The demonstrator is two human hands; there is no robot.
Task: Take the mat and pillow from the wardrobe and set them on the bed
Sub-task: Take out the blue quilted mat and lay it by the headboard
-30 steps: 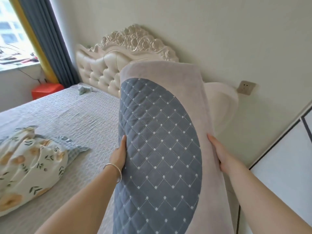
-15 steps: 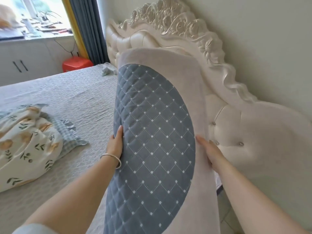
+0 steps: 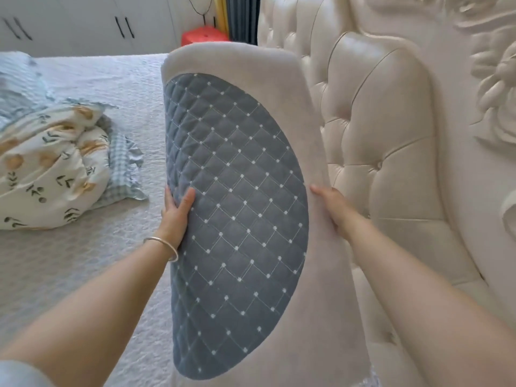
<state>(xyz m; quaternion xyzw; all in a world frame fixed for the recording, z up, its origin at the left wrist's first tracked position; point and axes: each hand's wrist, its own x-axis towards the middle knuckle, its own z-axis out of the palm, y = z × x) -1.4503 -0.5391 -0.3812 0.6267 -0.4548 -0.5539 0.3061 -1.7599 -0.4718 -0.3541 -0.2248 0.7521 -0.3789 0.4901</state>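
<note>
The pillow (image 3: 237, 208), beige with a blue quilted half-round panel, is standing on end in the middle of the view, held up over the near right part of the bed (image 3: 83, 275) and just beside the tufted cream headboard (image 3: 377, 129). The left hand (image 3: 176, 210) is gripping its left edge, thumb lying on the quilted face and fingers wrapping behind; a silver bangle (image 3: 163, 247) is sitting on that wrist. The right hand (image 3: 332, 205) is clasping the beige right side, its fingers mostly hidden behind the pillow. Both forearms are reaching forward from the near edge. A floral-print quilt (image 3: 50, 169) is lying bunched on the pale textured bedspread at left. Far off, white cabinet doors (image 3: 83, 23), a red stool (image 3: 203, 36) and a dark curtain (image 3: 241, 18) are showing.
</note>
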